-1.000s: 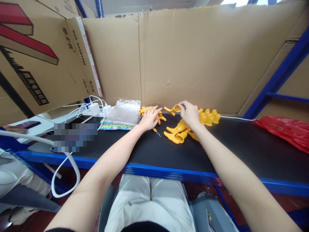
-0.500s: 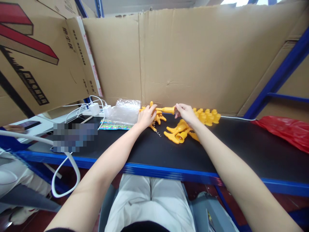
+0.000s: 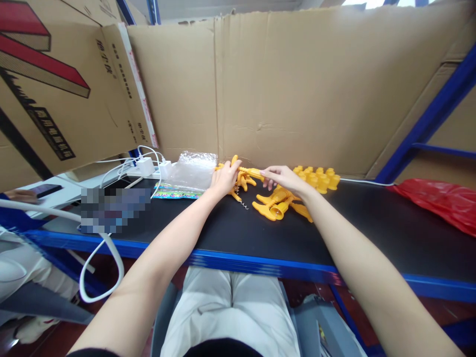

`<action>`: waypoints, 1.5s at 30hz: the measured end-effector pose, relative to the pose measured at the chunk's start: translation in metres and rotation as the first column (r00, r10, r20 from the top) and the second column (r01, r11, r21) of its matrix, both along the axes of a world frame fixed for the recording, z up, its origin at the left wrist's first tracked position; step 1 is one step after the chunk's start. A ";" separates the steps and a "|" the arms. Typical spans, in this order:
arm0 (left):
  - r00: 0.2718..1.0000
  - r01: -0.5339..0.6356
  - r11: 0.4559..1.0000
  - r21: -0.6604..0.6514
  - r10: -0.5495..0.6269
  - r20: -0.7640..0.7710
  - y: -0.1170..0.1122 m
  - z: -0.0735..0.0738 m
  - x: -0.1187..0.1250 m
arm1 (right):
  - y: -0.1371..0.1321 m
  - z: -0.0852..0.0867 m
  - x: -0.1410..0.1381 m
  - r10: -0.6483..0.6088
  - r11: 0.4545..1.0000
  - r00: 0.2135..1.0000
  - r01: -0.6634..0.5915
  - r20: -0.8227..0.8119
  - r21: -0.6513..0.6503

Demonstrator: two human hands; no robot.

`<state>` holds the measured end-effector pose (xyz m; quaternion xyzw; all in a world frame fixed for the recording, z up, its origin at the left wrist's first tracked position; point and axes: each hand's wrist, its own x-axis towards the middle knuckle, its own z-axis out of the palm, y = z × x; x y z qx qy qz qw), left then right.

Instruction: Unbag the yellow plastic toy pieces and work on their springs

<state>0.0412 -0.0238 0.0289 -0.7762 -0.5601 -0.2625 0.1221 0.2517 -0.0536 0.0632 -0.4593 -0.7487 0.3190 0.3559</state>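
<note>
My left hand (image 3: 225, 178) is closed around the handle end of a yellow corkscrew (image 3: 243, 170), which lies nearly level between my hands. At its other end my right hand (image 3: 281, 178) grips a yellow plastic sleeve (image 3: 256, 173) in line with the corkscrew; its fingers partly hide the sleeve. Beneath my left hand lie more yellow corkscrews (image 3: 246, 181), one with its metal spiral (image 3: 244, 204) bare. Yellow T-handled corkscrews with sleeves (image 3: 278, 211) form a pile below my right hand.
Upright yellow sleeves (image 3: 323, 181) stand in rows behind my right wrist. A clear plastic bag (image 3: 191, 171) lies left, near white chargers (image 3: 146, 167) and cables. At right is a red plastic bag (image 3: 439, 201). A cardboard wall (image 3: 297, 89) closes off the back. Another person's hand (image 3: 23, 196) shows far left.
My right hand has shifted slightly left and down along the sleeve, its fingers now covering more of it. The left hand stays almost still, still holding the corkscrew.
</note>
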 end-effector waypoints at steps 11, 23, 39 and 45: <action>0.999 0.034 0.999 0.002 -0.034 -0.014 0.005 -0.007 0.002 | 0.014 -0.019 0.008 -0.348 0.820 0.811 0.019 0.471 0.572; 0.993 0.087 0.996 -0.030 -0.089 -0.071 -0.003 -0.006 0.011 | 0.008 -0.015 0.000 -0.359 0.842 0.726 -0.020 0.586 0.540; 0.995 0.080 0.996 -0.044 -0.082 -0.057 -0.002 -0.007 0.011 | 0.009 -0.015 0.001 -0.346 0.836 0.752 -0.025 0.562 0.548; 0.996 0.077 0.996 -0.051 -0.079 -0.042 -0.003 -0.006 0.011 | 0.008 -0.015 0.003 -0.304 0.856 0.807 -0.002 0.506 0.517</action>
